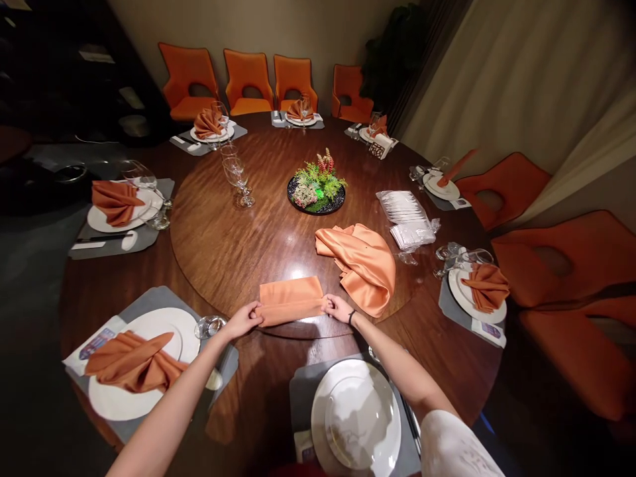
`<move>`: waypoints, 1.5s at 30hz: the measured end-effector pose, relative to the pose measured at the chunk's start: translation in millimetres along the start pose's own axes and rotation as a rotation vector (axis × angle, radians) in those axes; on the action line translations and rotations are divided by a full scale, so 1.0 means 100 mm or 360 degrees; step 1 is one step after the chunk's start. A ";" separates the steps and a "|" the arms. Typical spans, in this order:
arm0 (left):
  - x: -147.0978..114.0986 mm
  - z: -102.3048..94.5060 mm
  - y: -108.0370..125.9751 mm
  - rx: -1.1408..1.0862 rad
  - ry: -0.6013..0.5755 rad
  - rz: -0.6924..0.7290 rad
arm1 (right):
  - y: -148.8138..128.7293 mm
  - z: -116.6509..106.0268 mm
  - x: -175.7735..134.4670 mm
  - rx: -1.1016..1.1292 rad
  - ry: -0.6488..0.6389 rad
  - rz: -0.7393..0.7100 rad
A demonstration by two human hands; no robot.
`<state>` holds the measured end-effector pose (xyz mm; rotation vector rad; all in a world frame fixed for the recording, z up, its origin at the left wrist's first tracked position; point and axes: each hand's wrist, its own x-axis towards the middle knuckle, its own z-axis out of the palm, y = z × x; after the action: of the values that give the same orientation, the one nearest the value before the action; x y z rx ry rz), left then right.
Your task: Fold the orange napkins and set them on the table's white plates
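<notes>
A: Two hands are seen on one folded napkin (pixel 291 299). It lies at the near edge of the turntable (pixel 213 225), at 6 o'clock from the flower centrepiece (pixel 318 187). The left hand (pixel 243 320) is pinched on its left end, the right hand (pixel 338 308) on its right end; the fingers are closed on the cloth.

B: How is such cloth judged to handle?

A: It is judged light, soft and rather slippery, because a satin shine is seen. No stiffness is expected, so the corners and the folded edge should be held, as is done here; a hold in the middle would probably let the layers slide.

B: What is found around it?

A: A loose napkin heap (pixel 360 265) lies at 2 o'clock from it, almost touching the right hand. A glass (pixel 209 326) lies at 8 o'clock, close to the left wrist, and could be knocked. An empty white plate (pixel 356 416) is set at 6 o'clock, under the right arm. A plastic packet (pixel 408 218) lies further, at 2 o'clock.
</notes>
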<state>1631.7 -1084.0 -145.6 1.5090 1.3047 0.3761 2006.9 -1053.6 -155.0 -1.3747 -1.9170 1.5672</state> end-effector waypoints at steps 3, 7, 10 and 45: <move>0.11 -0.06 0.17 0.0302 0.0233 0.0138 | -0.15 -0.12 0.13 -0.0472 0.0165 -0.0195; 0.21 0.05 0.46 0.1200 0.0461 0.0256 | -0.28 -0.14 0.29 -0.1036 0.0228 -0.0220; 0.26 0.31 0.59 0.1651 0.0445 0.0237 | -0.29 -0.04 0.36 -0.1291 0.0238 -0.0051; 0.02 0.11 0.89 0.0333 0.0290 0.0449 | -1.35 -0.36 0.07 -0.0463 0.0430 -0.0592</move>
<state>1688.0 -1074.3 -75.9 1.8797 1.3042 0.5841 1965.6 -1018.9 -25.9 -1.1709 -2.1307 0.9120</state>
